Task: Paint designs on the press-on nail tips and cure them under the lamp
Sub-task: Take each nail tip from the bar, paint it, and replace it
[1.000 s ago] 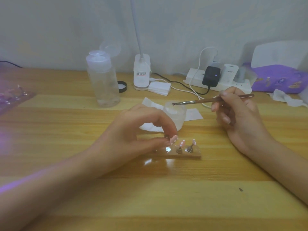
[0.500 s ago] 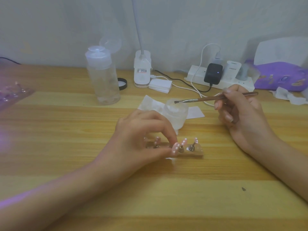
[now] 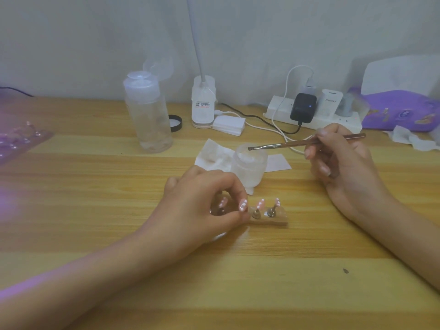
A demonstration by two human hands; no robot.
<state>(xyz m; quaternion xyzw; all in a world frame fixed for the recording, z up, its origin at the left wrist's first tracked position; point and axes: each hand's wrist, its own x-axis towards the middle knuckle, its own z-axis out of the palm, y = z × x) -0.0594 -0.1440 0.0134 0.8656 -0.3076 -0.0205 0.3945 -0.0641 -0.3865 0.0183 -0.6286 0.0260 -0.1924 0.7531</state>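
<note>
Wood-grain table (image 3: 238, 282) fills the foreground, and a violet glow lies across the near forearm. Its source is cut off at the left edge.

Just beyond, the left hand (image 3: 200, 210) has brought the pink nail tip (image 3: 242, 206) down. A second ago it was held above a bare shiny seat on the holder (image 3: 276, 220). Now thumb and forefinger pinch it low at the holder's left part, and that seat no longer shows. Two dotted tips (image 3: 260, 204) stand on pegs to its right, and a further tip (image 3: 222, 202) has come into sight between the curled fingers.

I judge that this tip's dots are done and it is going back to its place, so curing or the next tip falls due. Whether its peg has seated I cannot tell — the fingers hide the holder's left half.

Farther back, the right hand (image 3: 342, 167) has kept the brush (image 3: 285, 146) pinched nearly level, bristles over the small jar (image 3: 248, 165) — touching the contents or not is unclear. Paper wipes (image 3: 212, 153) lie under the jar.

At the wall stand a clear bottle (image 3: 147, 115), a power strip (image 3: 314, 117), and a lamp base (image 3: 202, 103) whose neck runs out of the top of the frame.
</note>
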